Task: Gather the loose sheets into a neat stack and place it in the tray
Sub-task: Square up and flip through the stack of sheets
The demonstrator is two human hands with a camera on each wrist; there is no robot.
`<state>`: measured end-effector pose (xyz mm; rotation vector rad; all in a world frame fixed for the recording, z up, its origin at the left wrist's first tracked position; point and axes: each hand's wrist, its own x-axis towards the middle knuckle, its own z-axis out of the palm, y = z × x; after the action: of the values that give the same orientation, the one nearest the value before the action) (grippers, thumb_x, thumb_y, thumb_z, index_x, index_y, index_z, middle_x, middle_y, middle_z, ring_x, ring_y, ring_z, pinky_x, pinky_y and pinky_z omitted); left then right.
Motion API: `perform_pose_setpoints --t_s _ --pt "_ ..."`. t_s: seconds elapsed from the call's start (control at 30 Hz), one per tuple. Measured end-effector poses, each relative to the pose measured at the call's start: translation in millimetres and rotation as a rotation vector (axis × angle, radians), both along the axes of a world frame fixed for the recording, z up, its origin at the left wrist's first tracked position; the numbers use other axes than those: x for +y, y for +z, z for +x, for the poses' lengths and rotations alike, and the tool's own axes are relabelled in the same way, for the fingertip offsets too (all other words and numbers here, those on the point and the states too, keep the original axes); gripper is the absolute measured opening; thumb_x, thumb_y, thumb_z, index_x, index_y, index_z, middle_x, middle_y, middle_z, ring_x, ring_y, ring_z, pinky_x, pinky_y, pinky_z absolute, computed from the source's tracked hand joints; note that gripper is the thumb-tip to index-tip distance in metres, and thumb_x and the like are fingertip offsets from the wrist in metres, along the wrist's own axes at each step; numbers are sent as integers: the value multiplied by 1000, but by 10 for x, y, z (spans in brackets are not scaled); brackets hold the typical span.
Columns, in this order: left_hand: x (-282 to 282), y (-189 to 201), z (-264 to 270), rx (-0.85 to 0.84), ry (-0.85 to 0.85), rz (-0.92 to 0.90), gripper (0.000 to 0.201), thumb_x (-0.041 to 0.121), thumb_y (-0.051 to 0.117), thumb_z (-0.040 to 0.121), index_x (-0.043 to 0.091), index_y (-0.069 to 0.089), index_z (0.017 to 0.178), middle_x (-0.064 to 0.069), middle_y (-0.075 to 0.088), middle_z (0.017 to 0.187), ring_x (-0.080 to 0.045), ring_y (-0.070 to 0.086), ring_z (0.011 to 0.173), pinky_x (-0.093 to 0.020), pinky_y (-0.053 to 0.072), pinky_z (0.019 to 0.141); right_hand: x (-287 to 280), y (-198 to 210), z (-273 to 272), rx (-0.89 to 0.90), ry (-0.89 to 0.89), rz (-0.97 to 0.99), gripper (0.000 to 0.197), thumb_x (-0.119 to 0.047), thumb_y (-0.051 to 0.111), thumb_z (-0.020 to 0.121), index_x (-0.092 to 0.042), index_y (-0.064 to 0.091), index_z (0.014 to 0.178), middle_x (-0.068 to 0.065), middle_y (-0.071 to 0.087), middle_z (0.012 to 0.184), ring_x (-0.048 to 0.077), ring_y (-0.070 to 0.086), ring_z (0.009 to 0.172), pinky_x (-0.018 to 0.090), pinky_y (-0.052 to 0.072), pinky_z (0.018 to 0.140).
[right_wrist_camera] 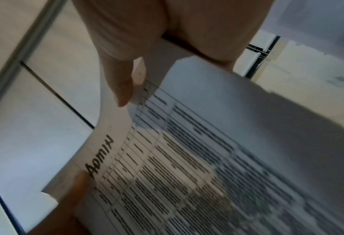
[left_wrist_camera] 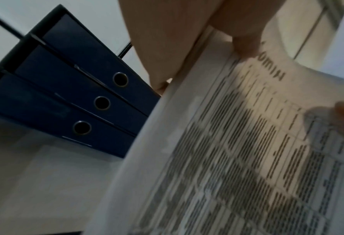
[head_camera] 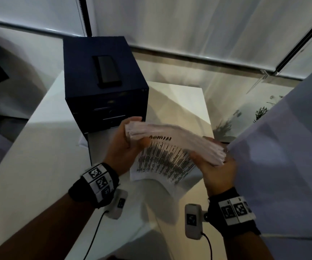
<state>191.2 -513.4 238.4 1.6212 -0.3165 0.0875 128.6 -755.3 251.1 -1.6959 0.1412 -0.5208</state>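
Above the table (head_camera: 29,166), a stack of sheets (head_camera: 172,145) is gripped at both ends: left hand (head_camera: 127,147) clamped on one end, right hand (head_camera: 215,166) on the other. Edges are fanned, the bottom sheet sags. Slip-out is likely if grip is eased. Beyond, a dark drawer unit (head_camera: 104,81) is seen; no tray identified.
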Motion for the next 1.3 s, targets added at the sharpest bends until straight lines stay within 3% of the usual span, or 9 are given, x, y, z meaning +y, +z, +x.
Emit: perform_pose_setpoints --t_s 0.13,0.3,0.43,0.57,0.63,0.77,1.0,1.13,1.3 --pt "35 3 -80 90 -11 -190 76 65 67 76 27 38 136 -4 60 127 -22 62 115 -35 54 91 28 -110 -54 -1 32 20 46 -14 82 60 -6 67 102 -21 74 92 1 70 89 14 53 75" --pt "-142 186 -26 153 151 -249 52 29 64 85 22 44 133 -9 64 114 -18 67 97 -25 55 77 74 -152 -101 -7 15 35 40 -12 81 59 -15 68 96 -15 75 90 7 72 86 20 56 74" --pt "-149 312 74 134 211 -290 24 8 59 90 7 58 115 -7 64 91 -17 63 75 -28 55 66 81 -128 -64 -18 16 8 65 3 83 58 -29 58 109 -29 69 98 -6 66 91 9 52 73" --pt "-156 416 102 91 141 -200 15 7 62 88 4 62 103 -9 64 86 -25 60 71 -40 55 64 93 -81 -47 -20 9 29 63 -18 84 52 -49 64 103 -28 68 104 -6 65 96 8 51 74" --pt "-180 451 124 108 140 -135 9 7 65 89 6 64 98 -7 64 81 -22 61 68 -40 56 63 99 -73 -43 -18 11 30 65 -11 85 54 -41 62 106 -29 68 103 -7 65 94 7 51 74" --pt "-225 475 156 138 198 -135 5 7 62 91 8 67 94 3 63 76 -8 58 64 -22 52 59 85 -78 -50 -4 27 12 68 13 81 61 -30 56 109 -34 67 97 -11 64 90 5 50 72" --pt "-255 522 169 128 269 -128 10 5 58 92 3 67 93 -13 69 86 -14 60 67 -24 53 59 106 -68 -38 -19 1 26 67 11 82 60 -29 58 108 -15 69 101 -9 65 91 6 50 72" --pt "-267 533 172 115 288 -71 11 4 58 92 11 66 89 -3 70 81 -9 64 66 -22 54 58 118 -45 -33 -14 16 50 65 9 83 61 -30 58 108 -7 64 109 -7 65 93 8 51 73" --pt "-183 448 157 200 248 -259 23 24 49 101 15 58 120 -8 69 119 -23 67 108 -37 56 92 80 -87 -21 -8 35 76 63 1 84 59 -18 58 114 -7 67 106 -7 65 94 8 51 75"
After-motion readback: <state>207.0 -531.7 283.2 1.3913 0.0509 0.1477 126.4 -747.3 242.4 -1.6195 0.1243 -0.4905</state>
